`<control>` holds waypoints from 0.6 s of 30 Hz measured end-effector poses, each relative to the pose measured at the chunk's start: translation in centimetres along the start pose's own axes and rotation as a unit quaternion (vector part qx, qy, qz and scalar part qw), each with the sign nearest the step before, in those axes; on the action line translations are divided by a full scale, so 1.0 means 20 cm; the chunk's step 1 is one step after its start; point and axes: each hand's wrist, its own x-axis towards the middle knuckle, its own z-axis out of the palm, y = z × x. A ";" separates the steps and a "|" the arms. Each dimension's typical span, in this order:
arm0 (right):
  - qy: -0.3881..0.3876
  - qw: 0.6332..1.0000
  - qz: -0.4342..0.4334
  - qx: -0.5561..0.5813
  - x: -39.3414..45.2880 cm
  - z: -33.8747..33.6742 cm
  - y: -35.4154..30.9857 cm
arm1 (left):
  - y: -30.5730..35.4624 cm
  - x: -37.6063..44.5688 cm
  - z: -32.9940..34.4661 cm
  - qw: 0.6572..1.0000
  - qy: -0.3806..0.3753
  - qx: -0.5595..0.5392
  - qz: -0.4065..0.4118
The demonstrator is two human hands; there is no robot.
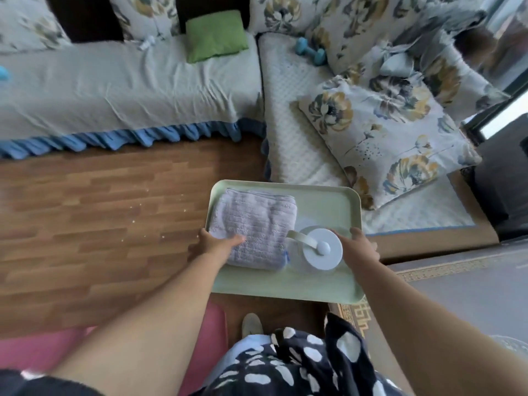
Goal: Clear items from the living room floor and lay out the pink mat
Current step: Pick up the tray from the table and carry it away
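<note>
While the person stands over the wooden floor point(94, 212), both hands carry a pale green tray point(323, 204) out in front of the body. The left hand point(213, 242) grips the tray's left edge, its thumb lying over a folded grey towel point(254, 227). The right hand point(361, 247) grips the right edge, fingers curled under the rim, just beside a clear jug with a white lid point(321, 248). Towel and jug sit side by side on the tray, towel to the left, jug to the right and touching or nearly touching it.

The pink mat point(34, 350) lies nearest, low at the person's left side beneath the left forearm; it is partly hidden, so how far it is unrolled cannot be told. It is behind and left of both grips, closer to the left hand. The tray's long axis appears to run away from the person toward the sofa point(114, 90).

The judgement is that the tray must be set down before either hand is free for the mat, and the sofa seat just beyond its far edge looks the likeliest place. Tilting would risk the jug sliding.

Further off, the bare floor left of the tray offers room for the mat. On the sofa lie a floral cushion point(391, 138), a green cushion point(215, 35) and a blue dumbbell point(310, 51).
</note>
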 end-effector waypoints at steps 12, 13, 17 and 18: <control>-0.067 0.990 -0.115 -0.053 0.05 0.45 -0.93 | -0.01 0.48 -0.60 0.992 0.056 -0.081 -0.073; -0.079 0.988 -0.122 -0.052 0.07 0.50 -1.03 | -0.01 0.52 -0.63 0.990 0.061 -0.091 -0.086; -0.103 0.978 -0.159 -0.091 0.19 0.68 -1.38 | 0.03 0.71 -0.76 0.977 0.085 -0.144 -0.133; -0.106 0.975 -0.164 -0.108 0.21 0.72 -1.45 | 0.04 0.74 -0.79 0.972 0.093 -0.160 -0.143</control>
